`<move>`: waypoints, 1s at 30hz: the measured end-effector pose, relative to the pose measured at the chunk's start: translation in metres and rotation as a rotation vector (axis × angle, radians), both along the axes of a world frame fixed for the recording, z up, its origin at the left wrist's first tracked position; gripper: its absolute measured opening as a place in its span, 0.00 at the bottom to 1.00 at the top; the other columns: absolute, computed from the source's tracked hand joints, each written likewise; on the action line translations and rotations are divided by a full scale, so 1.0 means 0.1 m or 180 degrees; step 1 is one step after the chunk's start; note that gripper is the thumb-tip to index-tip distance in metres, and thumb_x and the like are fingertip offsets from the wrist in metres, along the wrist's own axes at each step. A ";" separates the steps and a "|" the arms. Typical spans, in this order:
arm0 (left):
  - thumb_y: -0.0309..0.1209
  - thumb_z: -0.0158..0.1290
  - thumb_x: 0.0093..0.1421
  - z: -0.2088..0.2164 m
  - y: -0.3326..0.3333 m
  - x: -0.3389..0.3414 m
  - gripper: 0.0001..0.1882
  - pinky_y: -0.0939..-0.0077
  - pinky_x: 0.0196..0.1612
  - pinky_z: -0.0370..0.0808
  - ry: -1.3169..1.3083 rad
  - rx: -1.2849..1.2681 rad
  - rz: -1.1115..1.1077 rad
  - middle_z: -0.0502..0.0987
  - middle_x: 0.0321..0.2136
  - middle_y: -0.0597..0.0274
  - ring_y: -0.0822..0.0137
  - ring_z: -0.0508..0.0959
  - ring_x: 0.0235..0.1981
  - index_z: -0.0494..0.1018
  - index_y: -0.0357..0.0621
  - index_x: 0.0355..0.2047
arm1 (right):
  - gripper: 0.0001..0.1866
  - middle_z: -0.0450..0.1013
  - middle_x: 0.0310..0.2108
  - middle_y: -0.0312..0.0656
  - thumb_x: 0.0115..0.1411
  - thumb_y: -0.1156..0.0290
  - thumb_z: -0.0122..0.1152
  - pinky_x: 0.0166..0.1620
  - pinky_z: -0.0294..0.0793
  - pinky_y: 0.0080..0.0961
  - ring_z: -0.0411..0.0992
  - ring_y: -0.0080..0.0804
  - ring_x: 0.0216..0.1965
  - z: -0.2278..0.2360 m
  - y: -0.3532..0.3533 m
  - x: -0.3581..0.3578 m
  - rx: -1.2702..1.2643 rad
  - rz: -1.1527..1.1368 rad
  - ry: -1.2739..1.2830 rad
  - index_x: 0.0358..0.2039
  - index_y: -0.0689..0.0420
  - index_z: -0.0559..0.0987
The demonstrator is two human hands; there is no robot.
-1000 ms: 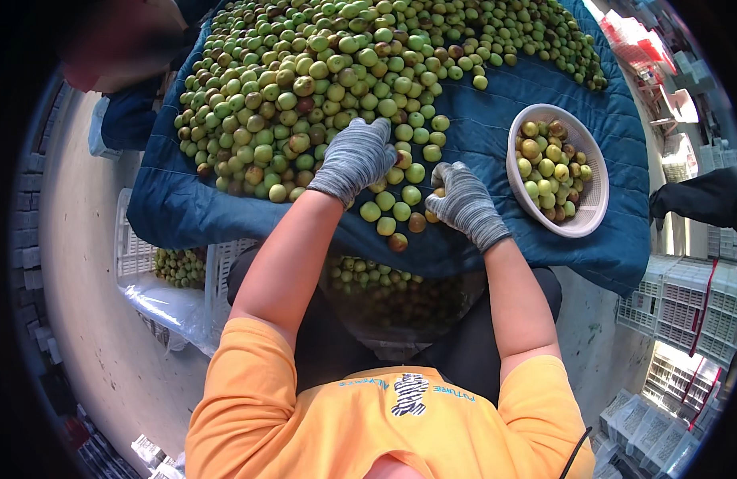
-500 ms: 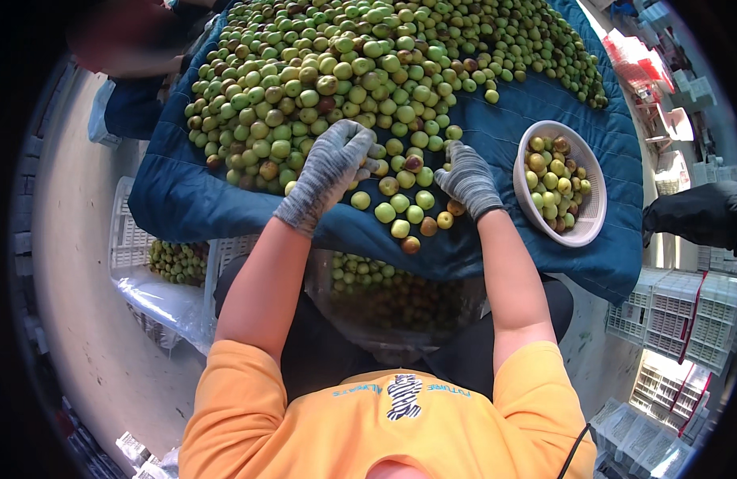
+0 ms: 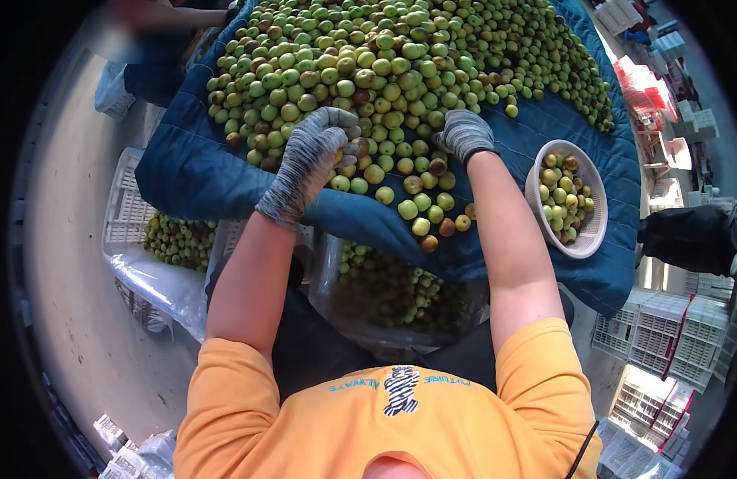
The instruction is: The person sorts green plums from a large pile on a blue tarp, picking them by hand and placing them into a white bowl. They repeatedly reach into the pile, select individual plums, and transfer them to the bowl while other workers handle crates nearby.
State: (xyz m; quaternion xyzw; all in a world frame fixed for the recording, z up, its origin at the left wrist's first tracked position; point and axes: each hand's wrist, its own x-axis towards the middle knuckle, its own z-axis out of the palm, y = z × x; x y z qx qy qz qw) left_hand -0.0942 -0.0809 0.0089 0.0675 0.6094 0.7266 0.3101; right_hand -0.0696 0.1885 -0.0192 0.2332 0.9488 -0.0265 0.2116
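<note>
A large heap of small round green jujubes [image 3: 336, 76], some with brown patches, covers the blue quilted cloth [image 3: 185, 172]. My left hand [image 3: 311, 160], in a grey knitted glove, is curled at the near left edge of the heap, closed around a yellowish jujube [image 3: 339, 157] that shows partly between thumb and fingers. My right hand [image 3: 466, 136], in a matching glove, bends its fingers against the heap's near edge; what they hold, if anything, is hidden. Several loose jujubes [image 3: 421, 203] lie between and below my hands.
A pale plastic basket [image 3: 600, 227] of browner jujubes stands on the cloth at right. Below the cloth edge, a plastic-lined container [image 3: 324, 275] holds more jujubes. White crates [image 3: 122, 211] stand left, others [image 3: 664, 331] right. Another person's arm [image 3: 189, 17] shows at upper left.
Both hands have moved: the right up toward the heap, the left slightly left and downward. The view has shifted a little, so the heap and basket appear slightly right.
</note>
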 end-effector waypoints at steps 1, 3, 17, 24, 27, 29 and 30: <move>0.25 0.47 0.60 0.00 0.03 -0.01 0.13 0.80 0.39 0.78 0.0041 -0.0007 -0.0029 0.78 0.37 0.64 0.76 0.76 0.34 0.72 0.41 0.45 | 0.19 0.77 0.50 0.46 0.55 0.59 0.66 0.52 0.76 0.40 0.76 0.44 0.51 0.03 0.01 0.00 0.0045 0.0001 -0.0169 0.45 0.53 0.82; 0.25 0.47 0.61 0.02 0.06 -0.02 0.13 0.80 0.39 0.78 0.0129 -0.0038 -0.0060 0.78 0.37 0.64 0.77 0.76 0.33 0.72 0.41 0.45 | 0.21 0.76 0.51 0.45 0.55 0.59 0.66 0.53 0.76 0.40 0.75 0.42 0.53 -0.16 0.06 0.02 0.0178 0.0219 -0.0100 0.49 0.52 0.80; 0.38 0.53 0.61 -0.24 0.48 0.24 0.19 0.57 0.49 0.76 0.2974 -0.4044 -0.2016 0.73 0.47 0.48 0.52 0.78 0.47 0.72 0.48 0.52 | 0.15 0.73 0.47 0.49 0.60 0.62 0.61 0.53 0.75 0.38 0.74 0.47 0.50 -0.02 -0.40 0.57 -0.0954 0.0672 0.1114 0.47 0.48 0.81; 0.45 0.59 0.56 -0.21 0.52 0.16 0.25 0.57 0.50 0.76 0.2789 -0.4007 -0.2270 0.75 0.46 0.47 0.50 0.78 0.47 0.73 0.46 0.50 | 0.21 0.74 0.50 0.45 0.51 0.61 0.69 0.49 0.77 0.38 0.75 0.42 0.51 0.44 -0.92 0.42 0.0175 0.1585 -0.0277 0.45 0.54 0.82; 0.45 0.60 0.54 -0.23 0.56 0.13 0.25 0.56 0.51 0.76 0.2879 -0.3911 -0.2355 0.75 0.46 0.47 0.50 0.78 0.48 0.73 0.49 0.50 | 0.15 0.77 0.47 0.42 0.54 0.67 0.65 0.45 0.77 0.39 0.77 0.41 0.49 0.23 -0.91 0.35 0.0485 0.1657 -0.0257 0.43 0.54 0.83; 0.44 0.61 0.53 -0.16 0.52 0.16 0.26 0.56 0.51 0.76 0.2949 -0.3889 -0.2346 0.75 0.46 0.47 0.50 0.78 0.48 0.73 0.51 0.51 | 0.11 0.80 0.43 0.41 0.56 0.70 0.61 0.43 0.77 0.38 0.79 0.41 0.45 0.21 -0.91 0.32 0.0469 0.1856 -0.0373 0.39 0.52 0.85; 0.44 0.63 0.52 -0.15 0.51 0.18 0.28 0.56 0.51 0.76 0.2916 -0.3866 -0.2280 0.75 0.46 0.47 0.50 0.78 0.49 0.72 0.53 0.52 | 0.10 0.80 0.42 0.40 0.57 0.69 0.61 0.42 0.77 0.38 0.79 0.40 0.44 0.21 -0.93 0.34 0.0475 0.1911 -0.0369 0.39 0.52 0.85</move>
